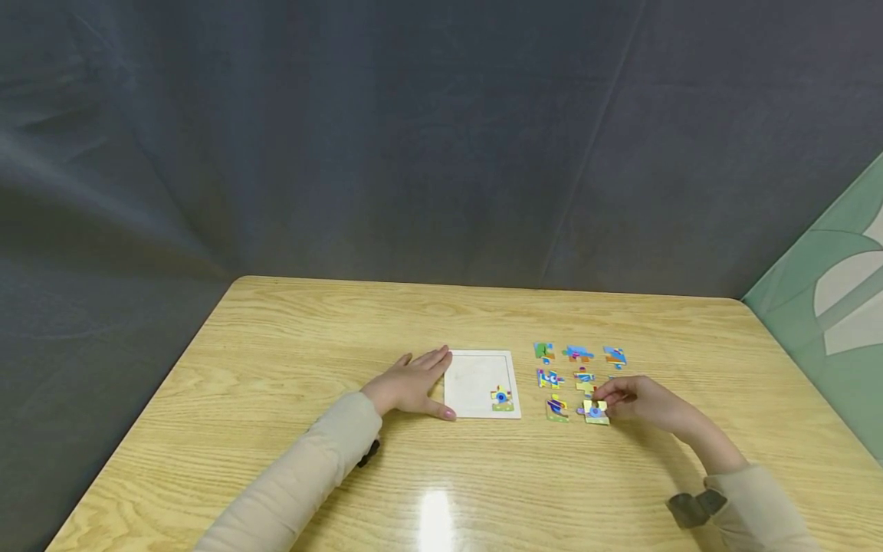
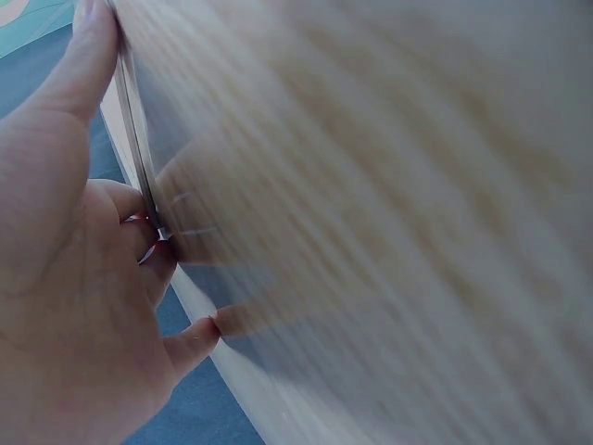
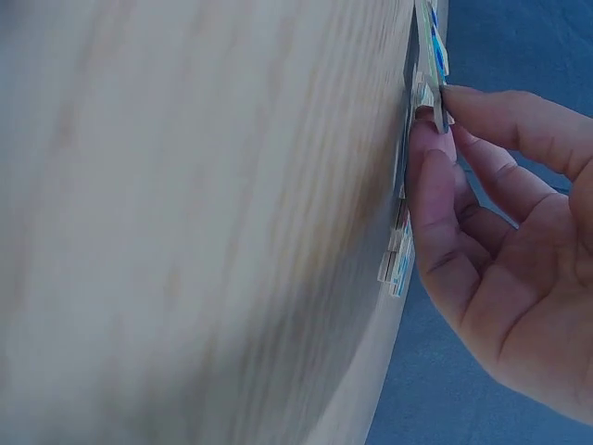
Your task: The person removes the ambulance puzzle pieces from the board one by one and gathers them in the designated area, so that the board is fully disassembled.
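My left hand (image 1: 412, 383) rests on the table at the left edge of a white square puzzle tray (image 1: 469, 379), its fingertips touching the upper left corner and its thumb near the lower left one. In the tray's lower right corner lies one jigsaw piece (image 1: 501, 396), yellow and green with a blue round. To the right, my right hand (image 1: 648, 404) pinches a similar jigsaw piece (image 1: 595, 412) between thumb and fingers. The right wrist view shows that held piece (image 3: 437, 60) edge-on, tilted up from the tabletop. In the left wrist view the tray's edge (image 2: 137, 139) runs between thumb and fingers.
Several loose jigsaw pieces lie in rough rows right of the tray, among them a blue and orange piece (image 1: 615, 356), a green one (image 1: 543, 351) and a piece with a purple shape (image 1: 556, 409). A dark curtain (image 1: 441, 153) hangs behind the wooden table (image 1: 331, 322).
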Demonstrator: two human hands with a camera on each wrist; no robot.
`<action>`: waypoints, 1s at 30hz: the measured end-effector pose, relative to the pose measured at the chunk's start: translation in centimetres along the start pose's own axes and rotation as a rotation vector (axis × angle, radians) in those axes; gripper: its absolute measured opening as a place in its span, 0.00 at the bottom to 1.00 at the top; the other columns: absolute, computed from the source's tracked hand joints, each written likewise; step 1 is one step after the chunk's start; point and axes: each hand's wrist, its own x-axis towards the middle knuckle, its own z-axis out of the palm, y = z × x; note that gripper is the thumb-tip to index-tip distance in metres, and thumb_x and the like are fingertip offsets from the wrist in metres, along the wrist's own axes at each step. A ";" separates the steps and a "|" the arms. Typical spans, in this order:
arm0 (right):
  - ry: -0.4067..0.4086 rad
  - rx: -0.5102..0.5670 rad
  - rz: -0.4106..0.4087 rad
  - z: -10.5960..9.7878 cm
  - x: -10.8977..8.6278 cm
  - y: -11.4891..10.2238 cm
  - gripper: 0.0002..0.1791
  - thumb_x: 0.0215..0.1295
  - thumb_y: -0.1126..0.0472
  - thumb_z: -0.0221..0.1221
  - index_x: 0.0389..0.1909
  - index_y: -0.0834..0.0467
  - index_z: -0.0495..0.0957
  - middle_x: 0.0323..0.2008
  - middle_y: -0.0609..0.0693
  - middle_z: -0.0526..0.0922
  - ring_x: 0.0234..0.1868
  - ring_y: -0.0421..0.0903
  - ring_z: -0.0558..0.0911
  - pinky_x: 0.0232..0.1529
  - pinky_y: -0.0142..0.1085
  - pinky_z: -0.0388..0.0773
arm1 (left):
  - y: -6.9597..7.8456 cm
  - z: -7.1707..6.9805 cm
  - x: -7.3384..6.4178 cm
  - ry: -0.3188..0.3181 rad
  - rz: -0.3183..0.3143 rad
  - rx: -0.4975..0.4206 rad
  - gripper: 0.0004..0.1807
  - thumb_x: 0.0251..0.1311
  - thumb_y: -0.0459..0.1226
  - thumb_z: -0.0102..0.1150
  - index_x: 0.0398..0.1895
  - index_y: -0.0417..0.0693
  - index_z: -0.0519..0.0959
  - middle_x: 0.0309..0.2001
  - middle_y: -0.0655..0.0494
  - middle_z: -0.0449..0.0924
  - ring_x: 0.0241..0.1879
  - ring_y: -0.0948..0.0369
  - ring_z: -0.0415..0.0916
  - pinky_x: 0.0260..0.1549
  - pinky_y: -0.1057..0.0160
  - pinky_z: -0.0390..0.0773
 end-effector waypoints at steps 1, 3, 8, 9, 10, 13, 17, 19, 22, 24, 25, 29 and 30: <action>-0.001 -0.005 -0.004 0.0 0.0 0.1 0.14 0.61 0.73 0.53 0.48 0.74 0.75 0.40 0.55 0.79 0.35 0.30 0.73 0.35 0.26 0.76 | 0.0 0.0 0.0 0.001 0.001 0.001 0.56 0.55 0.63 0.56 0.77 0.50 0.39 0.78 0.58 0.31 0.78 0.59 0.33 0.75 0.47 0.37; 0.000 -0.012 -0.005 0.0 0.1 0.1 0.14 0.60 0.73 0.53 0.47 0.73 0.75 0.39 0.54 0.79 0.34 0.31 0.73 0.34 0.25 0.75 | 0.0 0.0 0.0 0.001 0.002 0.006 0.56 0.55 0.63 0.56 0.77 0.50 0.39 0.78 0.58 0.31 0.78 0.59 0.33 0.75 0.47 0.37; -0.011 -0.012 -0.018 0.1 0.1 0.1 0.15 0.58 0.72 0.55 0.47 0.73 0.75 0.38 0.54 0.78 0.33 0.32 0.72 0.33 0.25 0.74 | 0.0 0.0 0.1 0.002 0.005 0.015 0.56 0.55 0.64 0.56 0.77 0.50 0.38 0.78 0.58 0.31 0.78 0.59 0.33 0.75 0.47 0.37; -0.015 -0.009 -0.023 0.1 0.1 0.1 0.15 0.58 0.72 0.56 0.47 0.73 0.75 0.38 0.54 0.78 0.33 0.31 0.72 0.33 0.25 0.74 | -0.1 0.0 0.1 0.003 0.005 0.014 0.56 0.55 0.63 0.56 0.77 0.50 0.38 0.78 0.58 0.31 0.78 0.59 0.33 0.75 0.47 0.37; -0.017 -0.006 -0.022 0.1 0.1 0.1 0.15 0.58 0.71 0.56 0.47 0.73 0.75 0.38 0.54 0.78 0.33 0.31 0.73 0.33 0.25 0.74 | -0.1 0.0 0.1 0.004 0.005 0.014 0.56 0.55 0.63 0.56 0.77 0.50 0.39 0.78 0.58 0.31 0.78 0.59 0.33 0.75 0.47 0.37; -0.020 0.004 -0.017 0.1 0.1 0.0 0.16 0.59 0.70 0.58 0.47 0.74 0.74 0.37 0.54 0.78 0.33 0.31 0.73 0.33 0.25 0.74 | -0.1 0.1 0.1 0.006 0.007 0.012 0.56 0.55 0.63 0.56 0.77 0.50 0.39 0.78 0.58 0.31 0.78 0.59 0.33 0.75 0.47 0.37; -0.015 0.004 -0.015 0.1 0.0 -0.1 0.17 0.59 0.69 0.59 0.48 0.73 0.74 0.38 0.55 0.78 0.33 0.31 0.72 0.33 0.26 0.74 | -0.1 0.1 0.1 0.008 0.010 0.011 0.56 0.55 0.64 0.56 0.77 0.50 0.38 0.78 0.58 0.31 0.78 0.59 0.33 0.75 0.46 0.37; -0.013 0.005 -0.009 0.0 0.0 -0.1 0.18 0.59 0.68 0.60 0.48 0.73 0.74 0.39 0.55 0.78 0.33 0.31 0.72 0.34 0.26 0.74 | -0.1 0.1 0.1 0.008 0.009 0.009 0.56 0.55 0.63 0.56 0.77 0.51 0.38 0.78 0.58 0.31 0.78 0.59 0.33 0.75 0.46 0.37; -0.018 0.005 -0.010 -0.1 -0.1 -0.1 0.19 0.59 0.68 0.61 0.49 0.73 0.73 0.41 0.56 0.78 0.34 0.31 0.72 0.34 0.26 0.74 | -0.1 0.1 0.1 0.008 0.007 0.007 0.56 0.55 0.63 0.56 0.77 0.51 0.38 0.78 0.58 0.31 0.78 0.59 0.33 0.75 0.46 0.37; -0.025 0.013 -0.010 -0.2 -0.1 0.0 0.19 0.59 0.68 0.60 0.49 0.74 0.73 0.41 0.56 0.77 0.34 0.31 0.72 0.34 0.26 0.74 | -0.1 0.1 0.1 0.008 0.005 0.006 0.56 0.55 0.63 0.56 0.77 0.50 0.38 0.78 0.58 0.31 0.78 0.59 0.33 0.75 0.47 0.37; -0.029 0.018 -0.013 -0.2 -0.1 0.0 0.19 0.59 0.69 0.60 0.49 0.74 0.73 0.41 0.57 0.77 0.34 0.31 0.72 0.34 0.26 0.74 | -0.1 0.1 0.1 0.008 0.005 0.006 0.56 0.55 0.63 0.56 0.77 0.50 0.38 0.78 0.58 0.31 0.78 0.59 0.33 0.75 0.47 0.37; -0.048 0.033 -0.019 -0.2 -0.1 0.0 0.19 0.59 0.70 0.60 0.50 0.75 0.72 0.41 0.58 0.77 0.34 0.31 0.72 0.33 0.27 0.75 | -0.1 0.1 0.1 0.005 0.007 0.008 0.56 0.55 0.63 0.56 0.77 0.50 0.38 0.78 0.58 0.31 0.78 0.59 0.33 0.75 0.47 0.37; -0.049 0.034 -0.014 -0.2 -0.2 -0.1 0.19 0.59 0.70 0.60 0.50 0.75 0.72 0.41 0.57 0.77 0.34 0.32 0.72 0.33 0.27 0.75 | -0.1 0.1 0.0 0.004 0.007 0.010 0.56 0.55 0.63 0.56 0.77 0.50 0.38 0.78 0.58 0.31 0.78 0.59 0.33 0.75 0.47 0.37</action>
